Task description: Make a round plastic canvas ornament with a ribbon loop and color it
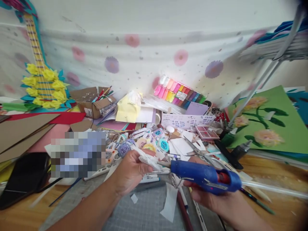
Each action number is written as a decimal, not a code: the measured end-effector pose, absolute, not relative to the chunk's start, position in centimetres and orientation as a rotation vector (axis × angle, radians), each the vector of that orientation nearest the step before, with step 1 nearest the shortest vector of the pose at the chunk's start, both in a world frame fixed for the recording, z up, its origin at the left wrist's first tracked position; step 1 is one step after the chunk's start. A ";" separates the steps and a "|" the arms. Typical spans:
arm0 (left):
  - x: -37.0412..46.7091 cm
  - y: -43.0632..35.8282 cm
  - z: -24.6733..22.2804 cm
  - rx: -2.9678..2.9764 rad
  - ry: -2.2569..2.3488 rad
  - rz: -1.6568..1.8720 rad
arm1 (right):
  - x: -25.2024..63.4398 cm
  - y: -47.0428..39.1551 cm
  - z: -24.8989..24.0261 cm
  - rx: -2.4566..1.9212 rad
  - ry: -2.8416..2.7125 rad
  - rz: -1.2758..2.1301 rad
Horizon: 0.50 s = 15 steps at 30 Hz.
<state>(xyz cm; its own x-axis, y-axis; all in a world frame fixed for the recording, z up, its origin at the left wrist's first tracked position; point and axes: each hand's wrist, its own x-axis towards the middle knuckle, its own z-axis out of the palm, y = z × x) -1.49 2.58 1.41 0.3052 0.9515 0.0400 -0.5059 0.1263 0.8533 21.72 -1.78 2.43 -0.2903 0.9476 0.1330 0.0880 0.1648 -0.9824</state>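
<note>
My left hand (131, 171) pinches a small white craft piece (150, 161), perhaps paper; its exact kind is unclear. A blue hot glue gun (199, 175) lies in my right hand (207, 199), its nozzle pointing left and meeting or nearly meeting the white piece. From the gun's back end a clear glue stick (271, 189) sticks out to the right. My right fingers are partly hidden beneath the gun's body. Just beyond my hands, several round decorated badge-like pieces (162, 145) are heaped together. Under my hands lies a grey cutting mat (139, 211) with paper scraps on it.
Scissors (199, 150) and paper scraps lie behind the glue gun. A multicoloured clay pack (180, 91) leans at the back. Left are a cardboard box (96, 106) and a yellow-flowered paper guitar (45, 83). Right stand a green flower picture (267, 118) and a metal rack pole (255, 83).
</note>
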 end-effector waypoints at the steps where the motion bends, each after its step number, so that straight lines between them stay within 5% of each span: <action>1: -1.4 2.6 1.4 0.904 0.611 1.160 | 21.8 -1.7 2.2 -1.016 -1.610 1.232; 15: -1.2 1.9 2.2 0.907 0.646 1.201 | 21.3 -1.3 1.2 -0.888 -1.631 1.284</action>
